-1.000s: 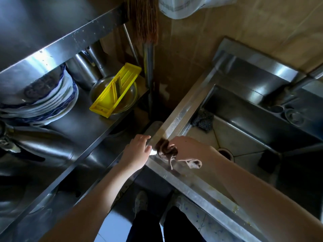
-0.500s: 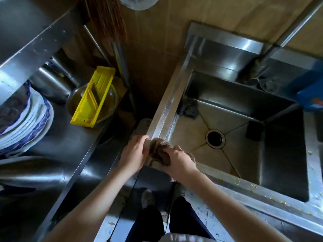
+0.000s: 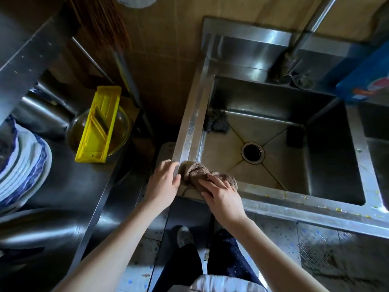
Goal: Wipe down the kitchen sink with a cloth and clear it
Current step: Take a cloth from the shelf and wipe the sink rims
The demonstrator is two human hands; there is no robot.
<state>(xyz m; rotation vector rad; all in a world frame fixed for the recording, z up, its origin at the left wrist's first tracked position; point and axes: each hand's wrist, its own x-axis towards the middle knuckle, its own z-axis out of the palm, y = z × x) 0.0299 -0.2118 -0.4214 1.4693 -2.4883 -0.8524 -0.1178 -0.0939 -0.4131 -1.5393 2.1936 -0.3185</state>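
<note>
A steel sink (image 3: 194,121) fills the right half of the view, its drain (image 3: 252,152) at the basin's middle. A brown cloth (image 3: 196,171) lies bunched on the sink's near left corner. My right hand (image 3: 221,194) presses down on the cloth, fingers spread over it. My left hand (image 3: 164,184) rests beside it against the outer edge of that corner, fingers touching the rim. Inside the basin sit a dark scouring pad (image 3: 216,123) at the far left and a black block (image 3: 295,133) at the right. Yellow crumbs dot the front rim (image 3: 336,207).
A steel shelf at left holds a yellow slicer (image 3: 97,125) over a glass bowl (image 3: 122,131) and stacked blue-rimmed plates (image 3: 23,165). A broom (image 3: 101,24) leans in the corner. A blue packet (image 3: 364,76) sits by the tap pipe (image 3: 305,34).
The view has swung right, bringing the whole basin into sight. My right hand has shifted from gripping the cloth to pressing it flat on the corner. The left hand stays at the rim's edge.
</note>
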